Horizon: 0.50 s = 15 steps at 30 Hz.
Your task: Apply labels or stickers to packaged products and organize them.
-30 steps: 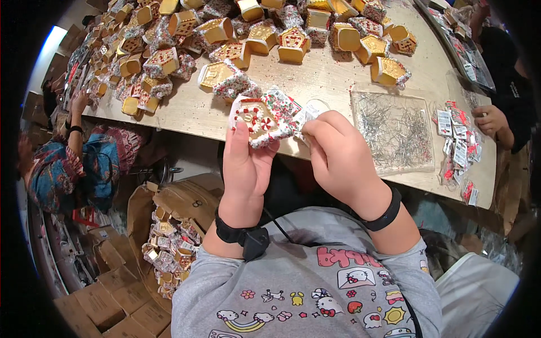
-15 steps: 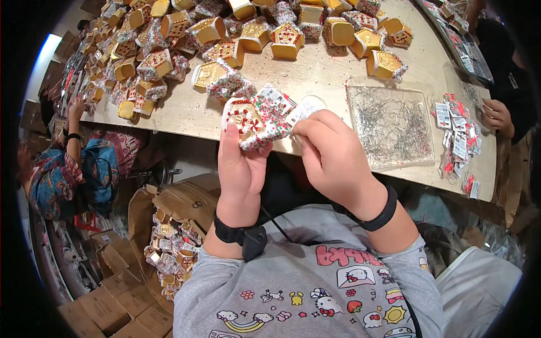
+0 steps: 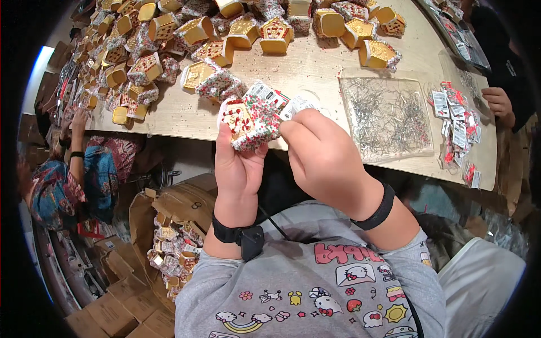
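Head cam looks down at both my hands, held close together just above the near edge of the wooden table (image 3: 315,65). Left hand (image 3: 239,166) is clamped around a small house-shaped box (image 3: 248,121) wrapped in speckled red/green/white film, w/ a candy-cane pattern on the face toward me; thumb on the right side, fingers behind it. Right hand (image 3: 324,155) is curled shut, fingertips pinching the white paper tag (image 3: 296,105) at the box's upper right corner. Can't tell if the tag is fixed to the wrap or loose. Both wrists carry black bands.

Box is in the air, not resting on the table, roughly center of view.

On the table beyond it: a big spread of similar little houses (image 3: 197,31), some wrapped, some bare gold, running from the far left edge across the top. To the right of my hands, a flat clear tray (image 3: 389,115) full of thin metal pins or clips; too small to say which. Further right, a pile of small red/white tags (image 3: 456,132).

Another person's hand (image 3: 499,101) rests at the table's right end. At left, a person in a patterned top (image 3: 62,183) stands at the table edge. Below the table on my left, an open carton (image 3: 174,250) holds more wrapped houses.
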### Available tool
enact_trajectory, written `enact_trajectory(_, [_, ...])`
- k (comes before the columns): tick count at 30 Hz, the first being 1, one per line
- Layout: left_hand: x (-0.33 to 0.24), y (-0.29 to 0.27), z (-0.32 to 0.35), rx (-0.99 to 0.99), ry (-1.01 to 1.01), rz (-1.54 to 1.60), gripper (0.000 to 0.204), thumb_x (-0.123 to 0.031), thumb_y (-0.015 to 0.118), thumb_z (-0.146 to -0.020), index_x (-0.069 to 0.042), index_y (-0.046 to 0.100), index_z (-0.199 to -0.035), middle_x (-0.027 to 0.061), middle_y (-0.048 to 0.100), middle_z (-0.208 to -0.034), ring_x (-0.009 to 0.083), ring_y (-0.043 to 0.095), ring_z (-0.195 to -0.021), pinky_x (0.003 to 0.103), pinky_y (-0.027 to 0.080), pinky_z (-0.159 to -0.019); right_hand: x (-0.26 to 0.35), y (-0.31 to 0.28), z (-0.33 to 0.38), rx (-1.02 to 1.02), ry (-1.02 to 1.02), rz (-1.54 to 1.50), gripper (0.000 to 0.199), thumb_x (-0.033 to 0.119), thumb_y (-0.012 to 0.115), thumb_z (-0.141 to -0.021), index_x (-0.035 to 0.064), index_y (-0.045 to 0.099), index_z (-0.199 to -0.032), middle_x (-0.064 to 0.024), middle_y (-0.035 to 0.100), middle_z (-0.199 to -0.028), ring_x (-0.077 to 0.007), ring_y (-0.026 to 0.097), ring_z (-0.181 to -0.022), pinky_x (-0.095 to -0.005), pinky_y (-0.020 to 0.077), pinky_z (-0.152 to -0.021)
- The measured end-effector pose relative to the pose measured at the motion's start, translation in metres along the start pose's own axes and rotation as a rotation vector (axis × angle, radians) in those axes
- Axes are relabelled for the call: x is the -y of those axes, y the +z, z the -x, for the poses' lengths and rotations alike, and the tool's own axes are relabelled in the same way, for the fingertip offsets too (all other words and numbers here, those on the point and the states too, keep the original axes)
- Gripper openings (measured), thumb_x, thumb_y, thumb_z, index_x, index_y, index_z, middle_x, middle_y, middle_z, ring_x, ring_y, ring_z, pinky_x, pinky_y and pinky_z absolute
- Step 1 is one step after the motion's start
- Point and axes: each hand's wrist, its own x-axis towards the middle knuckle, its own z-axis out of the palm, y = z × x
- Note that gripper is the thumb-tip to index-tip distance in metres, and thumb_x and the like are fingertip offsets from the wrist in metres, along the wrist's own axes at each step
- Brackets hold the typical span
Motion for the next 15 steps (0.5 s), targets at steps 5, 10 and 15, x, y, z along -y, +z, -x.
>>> enact_trajectory(5, [-0.001,-0.004,0.000,-0.040,0.022,-0.039,0.043,-0.037,0.046,-0.091,-0.006,0.045,-0.120,0.0108,0.056,-0.113,0.0226,0.058,-0.096,0.036,0.053,-0.076,-0.001,-0.001,0.000,0.009,-0.006,0.004,0.022,-0.008,0.058,-0.066,-0.0003,0.057,-0.086,-0.0130,0.054,-0.076,-0.0300,0.055,-0.067,-0.0351,0.0459,-0.057])
enact_trajectory(10, [-0.003,-0.009,-0.003,0.048,-0.123,0.149,0.046,-0.040,0.043,-0.091,-0.005,0.045,-0.120,0.0123,0.057,-0.111,0.0227,0.060,-0.093,0.033,0.055,-0.071,-0.006,-0.005,-0.002,-0.002,0.034,-0.205,0.017,-0.004,0.061,-0.069,-0.0003,0.060,-0.085,-0.0119,0.057,-0.076,-0.0268,0.057,-0.066,-0.0318,0.0466,-0.057])
enact_trajectory(15, [0.002,-0.008,-0.004,0.112,-0.222,0.250,0.049,-0.042,0.041,-0.091,-0.004,0.044,-0.121,0.0139,0.055,-0.114,0.0247,0.058,-0.097,0.036,0.053,-0.077,-0.013,-0.004,0.000,0.003,0.083,-0.386,0.015,-0.001,0.065,-0.069,-0.0006,0.064,-0.084,-0.0108,0.061,-0.076,-0.0226,0.058,-0.066,-0.0294,0.0460,-0.058])
